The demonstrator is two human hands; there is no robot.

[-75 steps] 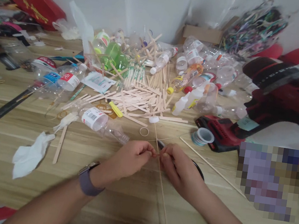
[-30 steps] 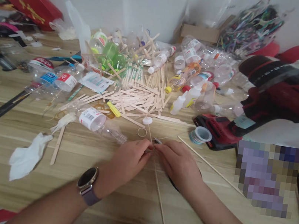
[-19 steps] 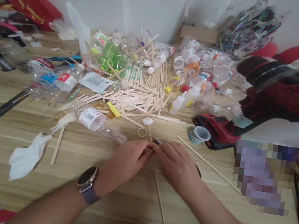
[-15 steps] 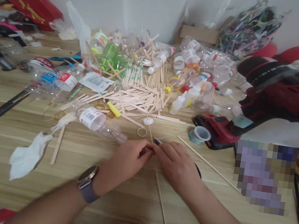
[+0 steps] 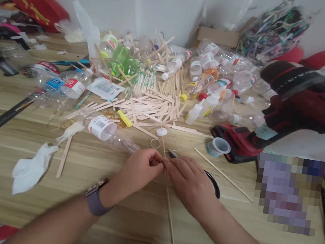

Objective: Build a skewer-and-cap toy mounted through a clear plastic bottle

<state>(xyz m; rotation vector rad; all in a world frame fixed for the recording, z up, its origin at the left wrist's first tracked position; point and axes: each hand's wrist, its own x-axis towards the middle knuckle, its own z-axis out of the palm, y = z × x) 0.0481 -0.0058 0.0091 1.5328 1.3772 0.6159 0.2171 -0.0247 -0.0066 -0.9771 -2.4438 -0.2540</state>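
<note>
My left hand (image 5: 145, 168), with a watch on the wrist, pinches a thin wooden stick (image 5: 171, 223) where both hands' fingertips meet. The stick runs toward the near table edge, and a thin stick length also shows beyond the fingers, reaching a white bottle cap (image 5: 162, 131). My right hand (image 5: 191, 183) is closed around scissors; their black handle loop (image 5: 215, 185) sticks out on its right and a dark tip (image 5: 172, 154) pokes past the fingers. A pale ring (image 5: 155, 143) lies just beyond my left hand. The fingers hide the exact pinch point.
A clear bottle (image 5: 102, 128) lies left of my hands. Flat craft sticks (image 5: 149, 106) are heaped ahead, with glue bottles (image 5: 194, 112) beside them. A red cordless drill (image 5: 294, 101) stands at right near a spool (image 5: 218, 146). Another thin stick (image 5: 223, 174) lies right.
The near stick's upper end, earlier apart from my fingers, now reaches up to them. My left wrist has turned a little, and more of the scissors' handle shows.
</note>
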